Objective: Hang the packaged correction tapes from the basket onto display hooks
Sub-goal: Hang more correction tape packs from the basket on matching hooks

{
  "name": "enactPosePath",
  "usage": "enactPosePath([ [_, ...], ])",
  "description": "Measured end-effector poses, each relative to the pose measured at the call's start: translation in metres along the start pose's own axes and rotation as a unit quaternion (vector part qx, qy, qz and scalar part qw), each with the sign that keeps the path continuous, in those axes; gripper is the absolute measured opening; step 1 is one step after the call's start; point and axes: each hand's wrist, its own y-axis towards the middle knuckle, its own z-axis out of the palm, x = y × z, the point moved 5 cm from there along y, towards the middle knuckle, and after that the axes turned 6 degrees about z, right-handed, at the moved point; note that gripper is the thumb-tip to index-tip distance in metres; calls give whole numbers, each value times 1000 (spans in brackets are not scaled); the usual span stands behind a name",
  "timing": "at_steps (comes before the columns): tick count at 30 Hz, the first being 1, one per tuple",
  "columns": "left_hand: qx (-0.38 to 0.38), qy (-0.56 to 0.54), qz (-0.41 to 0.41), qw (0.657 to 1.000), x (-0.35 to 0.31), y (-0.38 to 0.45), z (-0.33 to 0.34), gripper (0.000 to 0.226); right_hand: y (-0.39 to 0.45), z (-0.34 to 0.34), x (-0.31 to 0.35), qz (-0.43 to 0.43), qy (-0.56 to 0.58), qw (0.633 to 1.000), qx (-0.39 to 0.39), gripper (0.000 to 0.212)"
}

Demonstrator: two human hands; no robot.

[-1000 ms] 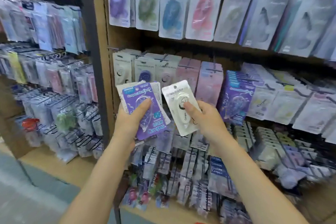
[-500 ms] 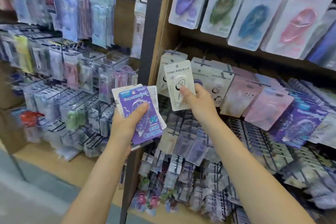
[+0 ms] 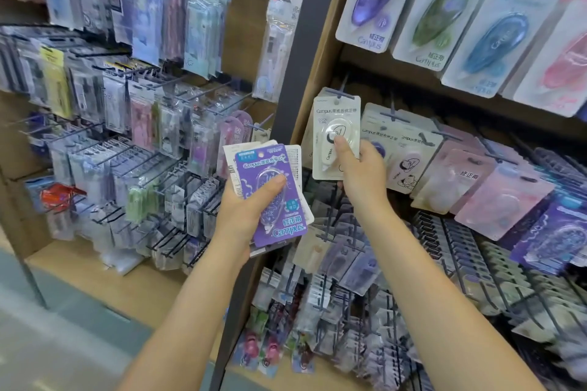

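Shop shelving packed with hanging stationery fills my view, wooden floor boards below. Nearest to me, my left hand (image 3: 244, 216) keeps its grip closed around a small stack of packaged correction tapes, thumb pressed on the purple pack (image 3: 270, 194) on top. Beyond it, my right hand (image 3: 360, 168) pinches a white correction tape pack (image 3: 335, 124), holding it upright against the front of a display hook (image 3: 340, 94). Behind, a dark upright post (image 3: 305, 51) divides the two racks.
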Motion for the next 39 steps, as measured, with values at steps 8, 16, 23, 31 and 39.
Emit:
enactPosePath([
  [8,2,-21,3,1000,-3,4,-10,59,-3,13,-7,22,-6,1000,7,32],
  [16,17,-16,11,1000,-1,11,-6,64,8,16,-6,46,-71,996,10,38],
  [23,30,-5,14,999,6,13,0,61,31,21,-30,162,-137,976,55,64],
  [31,40,20,3,999,21,7,3,50,-22,-13,-39,75,-150,980,105,55],
  [39,99,77,29,992,37,-9,57,48,-64,-28,-57,33,-73,984,159,37],
])
